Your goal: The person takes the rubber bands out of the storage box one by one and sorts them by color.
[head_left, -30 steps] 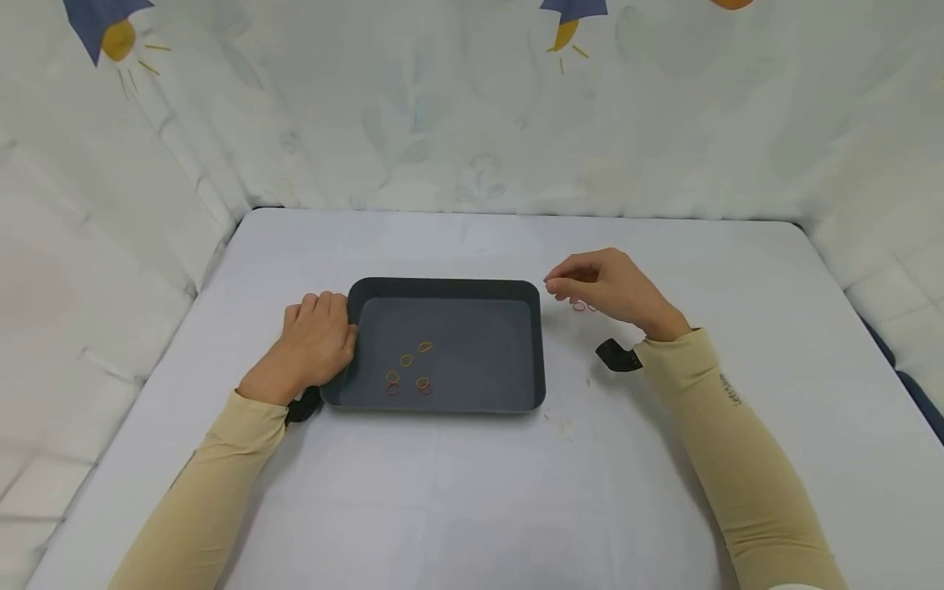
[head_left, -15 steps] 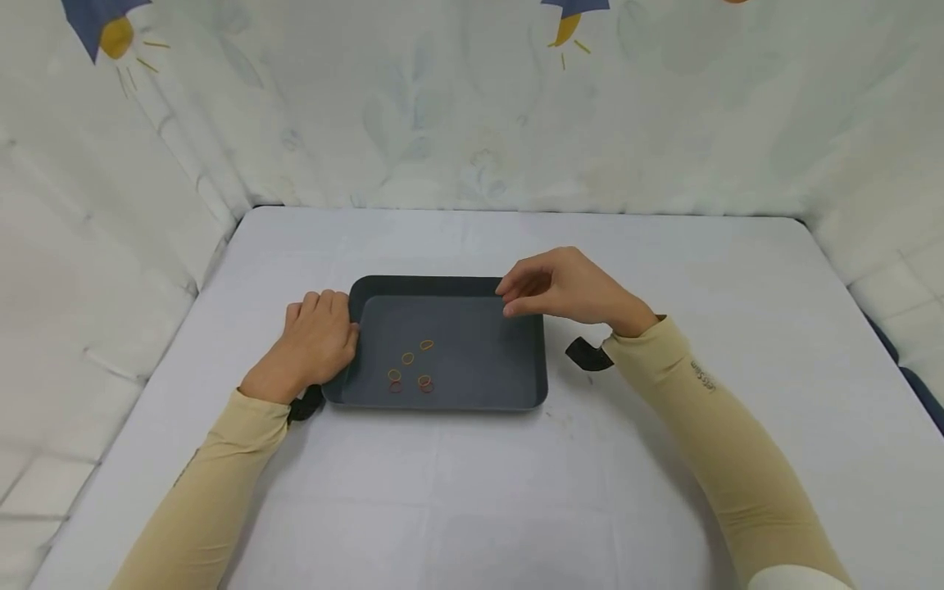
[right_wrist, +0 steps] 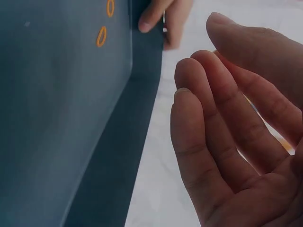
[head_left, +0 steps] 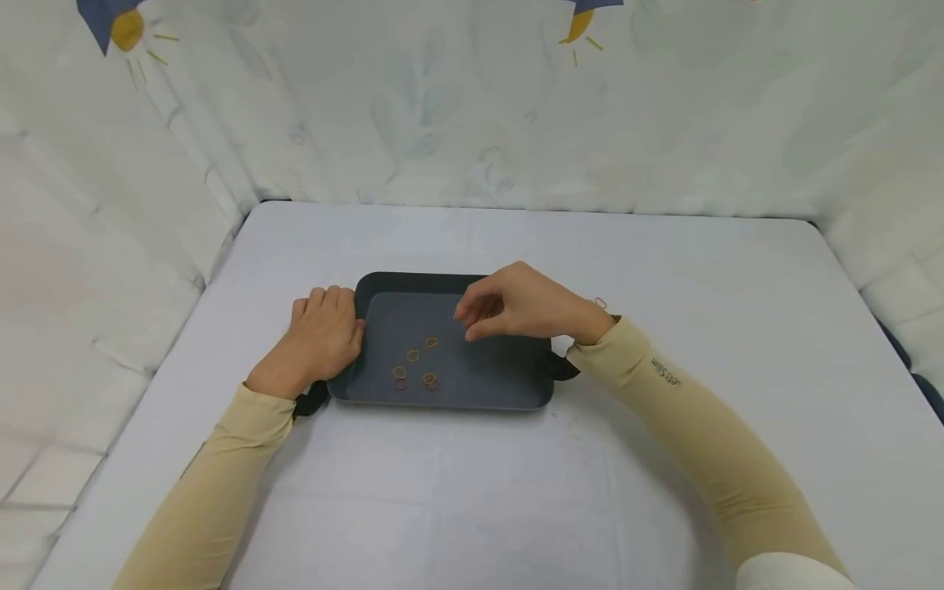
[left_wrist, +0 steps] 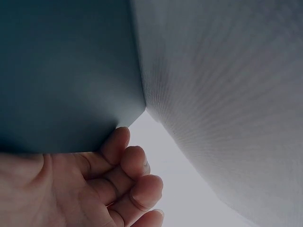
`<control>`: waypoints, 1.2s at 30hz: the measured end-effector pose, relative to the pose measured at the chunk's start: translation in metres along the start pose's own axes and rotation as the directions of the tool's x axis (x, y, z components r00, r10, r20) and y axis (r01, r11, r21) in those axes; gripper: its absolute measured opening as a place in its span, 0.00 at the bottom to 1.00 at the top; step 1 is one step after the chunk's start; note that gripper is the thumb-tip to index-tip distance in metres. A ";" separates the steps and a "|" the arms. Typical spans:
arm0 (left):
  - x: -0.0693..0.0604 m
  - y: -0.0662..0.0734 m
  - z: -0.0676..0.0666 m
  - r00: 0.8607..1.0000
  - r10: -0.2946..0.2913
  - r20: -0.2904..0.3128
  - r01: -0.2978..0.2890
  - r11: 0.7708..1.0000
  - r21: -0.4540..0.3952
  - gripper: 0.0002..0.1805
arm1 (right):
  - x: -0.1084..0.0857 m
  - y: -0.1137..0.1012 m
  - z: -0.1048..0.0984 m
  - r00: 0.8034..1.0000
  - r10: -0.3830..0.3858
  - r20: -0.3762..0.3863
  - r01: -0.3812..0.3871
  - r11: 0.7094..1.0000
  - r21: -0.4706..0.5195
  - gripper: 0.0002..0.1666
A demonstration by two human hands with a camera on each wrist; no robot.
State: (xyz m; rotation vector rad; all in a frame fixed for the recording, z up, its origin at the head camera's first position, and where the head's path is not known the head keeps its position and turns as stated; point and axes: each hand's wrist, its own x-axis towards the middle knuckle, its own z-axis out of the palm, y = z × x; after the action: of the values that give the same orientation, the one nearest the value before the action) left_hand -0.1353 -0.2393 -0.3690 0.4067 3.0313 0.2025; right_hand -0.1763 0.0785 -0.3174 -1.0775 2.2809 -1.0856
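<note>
A dark grey rectangular tray (head_left: 487, 385) lies on the table with several small rubber bands in it, yellow, orange and reddish, such as a yellow rubber band (head_left: 413, 356). My left hand (head_left: 317, 336) grips the tray's left wall, thumb inside the rim; in the left wrist view its curled fingers (left_wrist: 142, 191) lie against the outside. Over the tray's right half hovers my right hand (head_left: 519, 303), its thumb apart from the loosely bent fingers (right_wrist: 187, 127), and nothing shows between them. Behind the right wrist, a reddish rubber band (head_left: 601, 303) lies on the table.
A white cloth covers the table (head_left: 442, 500). Pale patterned curtains (head_left: 472, 123) hang along its back and sides. A dark strap-like piece (head_left: 562, 366) hangs below the right wrist, in front of the tray's right edge.
My right hand has moved left from beside the rubber bands on the table to above the tray, its thumb and fingers spreading apart. The left hand keeps its grip on the tray.
</note>
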 end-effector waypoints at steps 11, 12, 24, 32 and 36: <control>-0.005 0.002 0.001 1.000 -0.006 0.000 0.006 1.000 0.001 0.11 | 0.022 -0.010 0.031 0.982 -0.142 0.123 0.155 0.983 -0.102 0.08; -0.005 0.002 0.001 1.000 -0.007 -0.001 0.007 1.000 0.003 0.11 | 0.023 -0.011 0.033 0.978 -0.153 0.138 0.168 0.980 -0.103 0.08; -0.005 0.007 0.000 1.000 -0.005 0.003 0.005 1.000 0.009 0.11 | 0.028 -0.014 0.055 0.927 -0.130 0.352 0.196 0.968 -0.159 0.08; -0.006 0.008 -0.001 1.000 -0.003 0.004 0.003 1.000 0.009 0.11 | 0.029 -0.013 0.065 0.920 -0.106 0.377 0.202 0.953 -0.226 0.08; -0.007 0.009 0.000 1.000 -0.001 -0.003 0.001 1.000 0.012 0.10 | 0.029 -0.013 0.066 0.924 -0.105 0.368 0.206 0.947 -0.248 0.09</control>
State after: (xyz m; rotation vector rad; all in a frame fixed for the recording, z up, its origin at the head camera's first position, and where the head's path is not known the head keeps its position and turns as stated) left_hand -0.1268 -0.2329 -0.3670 0.4061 3.0372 0.1853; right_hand -0.1473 0.0192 -0.3492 -1.4584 2.1231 -0.5650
